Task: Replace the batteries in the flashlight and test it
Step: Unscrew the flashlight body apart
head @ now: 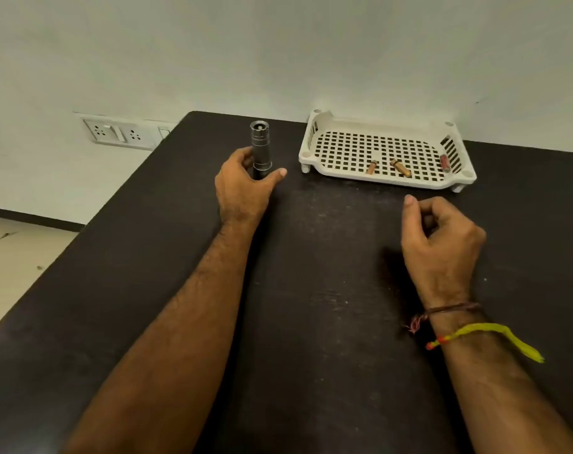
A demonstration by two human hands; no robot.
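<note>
Left of centre, the left hand point(244, 188) is wrapping thumb and fingers around the upright silver flashlight point(260, 149) standing on the dark table point(311, 322). The right hand point(442, 244) is hovering loosely curled, holding nothing, below the white tray point(324, 172) where three batteries point(400, 168) are lying.

The single head-worn view looks forward and down, close over the dark matte tabletop point(311, 290), facing the pale plain wall point(278, 54).

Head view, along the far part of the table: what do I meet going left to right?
Wall socket → flashlight in the left hand → white tray holding two copper-coloured batteries, then a red battery.
</note>
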